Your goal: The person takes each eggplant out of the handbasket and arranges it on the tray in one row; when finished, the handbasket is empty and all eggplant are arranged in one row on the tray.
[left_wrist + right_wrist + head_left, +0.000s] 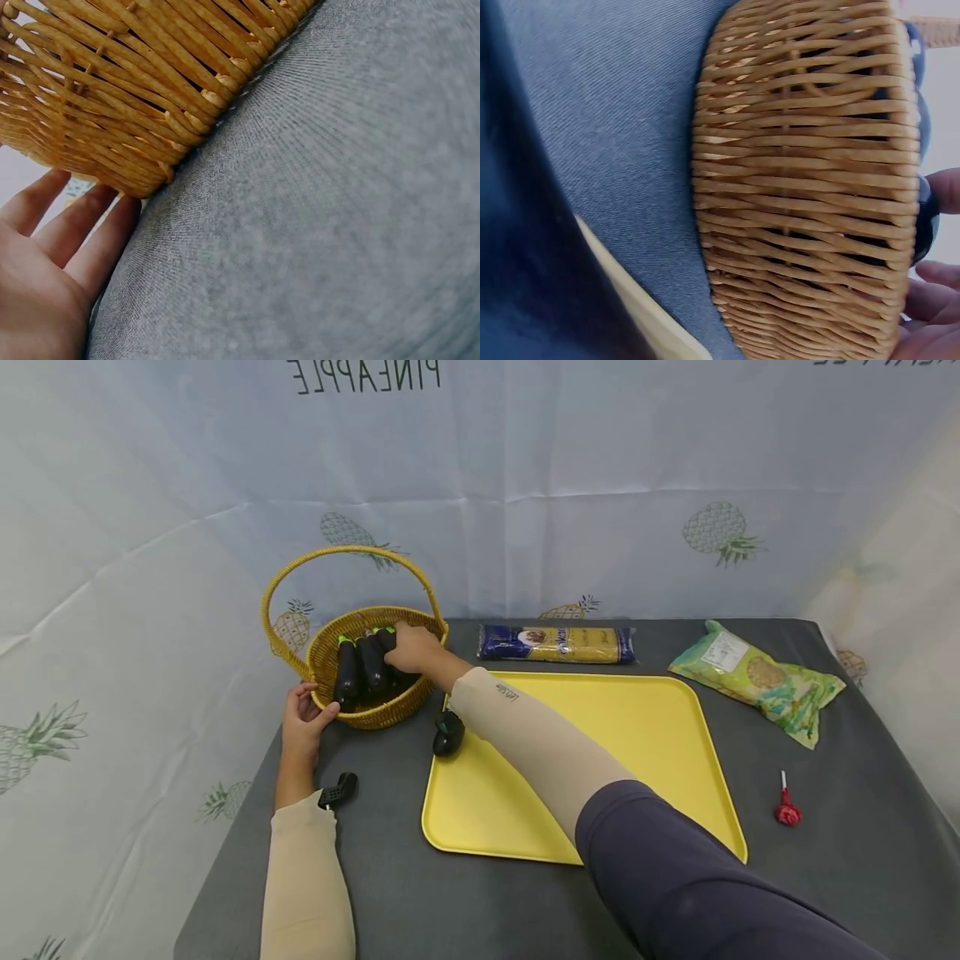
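A yellow wicker basket (pixel 386 717) with a tall arched handle holds several dark purple eggplants (pixel 348 677). My right hand (pixel 416 650) reaches over the basket's right rim and grips one eggplant (pixel 927 229); the right wrist view shows fingers on either side of it. On the near left, my left hand (pixel 302 731) rests against the basket, its thumb at the rim. In the left wrist view, the fingers (pixel 101 247) lie fairly straight against the lower wicker wall (pixel 112 97).
A yellow tray (pixel 510 810) lies under my right forearm. Behind it is a blue and yellow pasta pack (pixel 573 645). To the right are a green snack bag (pixel 765 681) and a red lollipop (pixel 787 812). A small black object (pixel 448 733) shows below my right wrist.
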Tool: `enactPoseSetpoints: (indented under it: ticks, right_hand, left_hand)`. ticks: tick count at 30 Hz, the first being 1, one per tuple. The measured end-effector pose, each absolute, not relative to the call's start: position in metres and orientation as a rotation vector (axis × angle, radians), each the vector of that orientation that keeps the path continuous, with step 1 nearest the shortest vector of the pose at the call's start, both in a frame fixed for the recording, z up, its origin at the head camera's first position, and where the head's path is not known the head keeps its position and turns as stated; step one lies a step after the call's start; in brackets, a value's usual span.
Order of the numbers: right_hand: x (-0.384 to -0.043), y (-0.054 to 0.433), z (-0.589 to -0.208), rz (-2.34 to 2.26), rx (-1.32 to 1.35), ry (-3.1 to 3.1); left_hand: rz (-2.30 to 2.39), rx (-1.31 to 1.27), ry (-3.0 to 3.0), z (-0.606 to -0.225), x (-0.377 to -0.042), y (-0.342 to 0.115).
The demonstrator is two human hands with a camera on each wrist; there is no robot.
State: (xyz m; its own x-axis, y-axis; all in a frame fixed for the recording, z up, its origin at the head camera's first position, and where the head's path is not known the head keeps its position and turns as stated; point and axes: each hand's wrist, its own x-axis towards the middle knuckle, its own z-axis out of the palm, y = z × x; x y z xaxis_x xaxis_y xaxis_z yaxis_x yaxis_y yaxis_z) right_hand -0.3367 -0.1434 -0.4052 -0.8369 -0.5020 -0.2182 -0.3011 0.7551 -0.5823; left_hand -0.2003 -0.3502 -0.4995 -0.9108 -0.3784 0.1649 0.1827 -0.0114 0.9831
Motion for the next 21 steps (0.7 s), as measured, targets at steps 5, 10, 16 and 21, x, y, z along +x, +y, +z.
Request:
enactPoseSetpoints:
  ticks: [5, 10, 16, 21]
  right_hand:
    - [-0.338, -0.139, -0.398, -0.924, -0.534, 2.481]
    - [-0.332, -0.128, -0.387, -1.134, -0.542, 2.382]
    - [-0.326, -0.11, -0.378, -1.368, -0.52, 2.131]
    - [-0.325, -0.099, -0.379, -1.424, -0.464, 2.044]
  left_hand:
    - [-1.98, 0.224, -1.869, -0.498, -0.196, -0.348]
    - [-1.971, 0.214, -1.882, -0.498, -0.196, -0.348]
    - [-1.983, 0.223, -1.877, -0.498, -0.199, -0.349]
    - [-1.964, 0.208, -1.88, -0.498, -0.199, -0.348]
